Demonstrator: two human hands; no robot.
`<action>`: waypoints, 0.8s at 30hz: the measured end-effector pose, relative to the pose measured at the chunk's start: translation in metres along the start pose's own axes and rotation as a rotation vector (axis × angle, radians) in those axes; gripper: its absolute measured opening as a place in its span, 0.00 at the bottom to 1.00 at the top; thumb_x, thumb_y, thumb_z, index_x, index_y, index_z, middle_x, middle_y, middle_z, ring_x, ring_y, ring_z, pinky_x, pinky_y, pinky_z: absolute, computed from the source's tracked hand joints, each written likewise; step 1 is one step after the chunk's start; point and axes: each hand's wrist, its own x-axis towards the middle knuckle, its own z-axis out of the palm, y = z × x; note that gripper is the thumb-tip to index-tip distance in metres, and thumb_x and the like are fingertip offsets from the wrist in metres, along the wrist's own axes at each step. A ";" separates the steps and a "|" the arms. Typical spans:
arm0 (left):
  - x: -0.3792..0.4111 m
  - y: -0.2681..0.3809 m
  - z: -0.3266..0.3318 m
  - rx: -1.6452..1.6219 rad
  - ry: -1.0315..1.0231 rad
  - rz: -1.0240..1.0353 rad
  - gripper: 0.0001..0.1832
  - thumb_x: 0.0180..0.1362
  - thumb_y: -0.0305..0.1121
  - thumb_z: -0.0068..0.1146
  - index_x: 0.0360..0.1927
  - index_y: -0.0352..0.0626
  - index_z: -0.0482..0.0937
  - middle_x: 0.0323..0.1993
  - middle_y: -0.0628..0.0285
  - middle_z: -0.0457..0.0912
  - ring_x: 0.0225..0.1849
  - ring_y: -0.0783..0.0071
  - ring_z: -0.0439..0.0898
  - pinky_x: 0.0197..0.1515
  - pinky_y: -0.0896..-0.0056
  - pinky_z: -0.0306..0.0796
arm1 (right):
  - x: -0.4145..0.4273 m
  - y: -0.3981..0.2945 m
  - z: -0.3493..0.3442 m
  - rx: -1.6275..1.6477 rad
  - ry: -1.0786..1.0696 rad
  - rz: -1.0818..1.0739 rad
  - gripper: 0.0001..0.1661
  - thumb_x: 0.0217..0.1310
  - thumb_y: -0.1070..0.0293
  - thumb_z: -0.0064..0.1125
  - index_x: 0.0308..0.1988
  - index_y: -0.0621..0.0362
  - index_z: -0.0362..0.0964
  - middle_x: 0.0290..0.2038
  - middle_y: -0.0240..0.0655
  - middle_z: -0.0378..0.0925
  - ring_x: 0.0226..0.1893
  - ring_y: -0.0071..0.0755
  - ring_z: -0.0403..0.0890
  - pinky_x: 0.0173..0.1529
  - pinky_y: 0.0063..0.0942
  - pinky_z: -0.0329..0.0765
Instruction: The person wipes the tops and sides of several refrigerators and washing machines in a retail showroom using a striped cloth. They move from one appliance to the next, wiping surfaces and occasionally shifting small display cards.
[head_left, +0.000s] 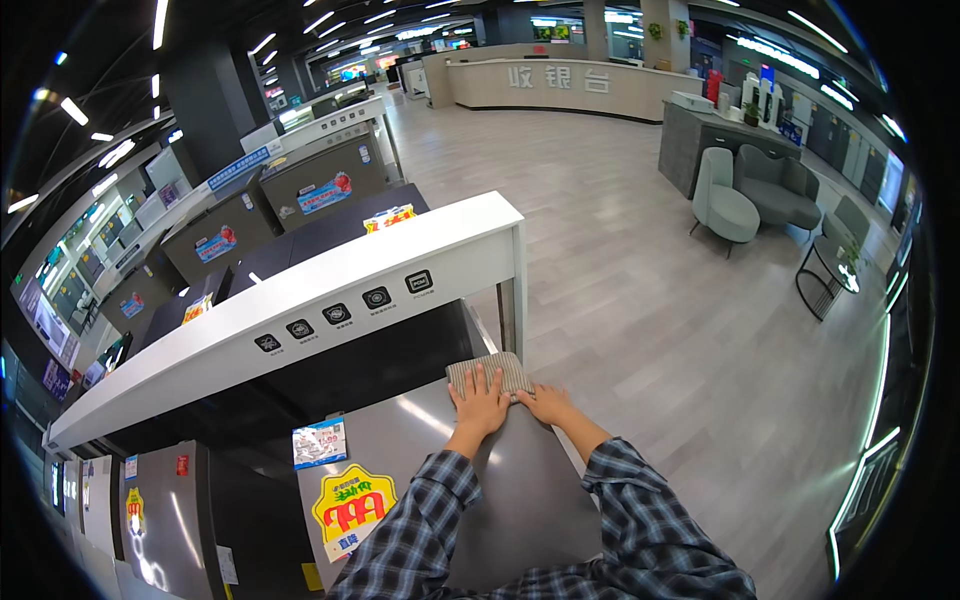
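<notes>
A folded, striped grey-beige cloth (491, 369) lies at the far right corner of a grey, glossy-topped appliance (525, 480). My left hand (480, 405) presses it down from above, fingers spread across it. Beside it my right hand (553, 406) rests at the appliance's right edge, fingertips against the cloth's near right corner; its grip is partly hidden. Both forearms reach over the top in checked sleeves. A yellow price sign (354, 510) and a smaller blue-white tag (319, 442) sit on the appliance's left part.
A white display frame (337, 300) with black icons rises just beyond the appliance. Several chest freezers (322, 184) stand behind it. Another grey appliance (165, 510) is at left. Wood-look floor (637, 360) extends right, towards armchairs (724, 199) and a round side table (829, 262).
</notes>
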 end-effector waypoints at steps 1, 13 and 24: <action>-0.005 0.004 0.000 0.006 -0.004 0.017 0.34 0.67 0.56 0.30 0.74 0.62 0.45 0.76 0.53 0.38 0.76 0.50 0.37 0.67 0.27 0.26 | -0.006 0.006 0.004 0.026 -0.040 0.015 0.45 0.64 0.33 0.36 0.68 0.53 0.53 0.63 0.49 0.64 0.66 0.53 0.61 0.70 0.58 0.46; -0.107 0.054 0.023 0.059 -0.013 0.371 0.33 0.67 0.54 0.33 0.74 0.62 0.48 0.75 0.53 0.42 0.76 0.50 0.41 0.67 0.25 0.30 | -0.129 0.050 0.017 -0.122 0.185 -0.204 0.50 0.56 0.50 0.60 0.69 0.59 0.48 0.70 0.56 0.48 0.69 0.54 0.55 0.71 0.43 0.52; -0.237 0.084 0.027 0.026 -0.074 0.701 0.32 0.67 0.53 0.37 0.74 0.64 0.49 0.75 0.53 0.44 0.75 0.50 0.42 0.67 0.25 0.32 | -0.301 0.061 0.077 0.366 0.305 0.000 0.43 0.54 0.65 0.56 0.67 0.63 0.50 0.66 0.59 0.55 0.67 0.57 0.57 0.67 0.39 0.60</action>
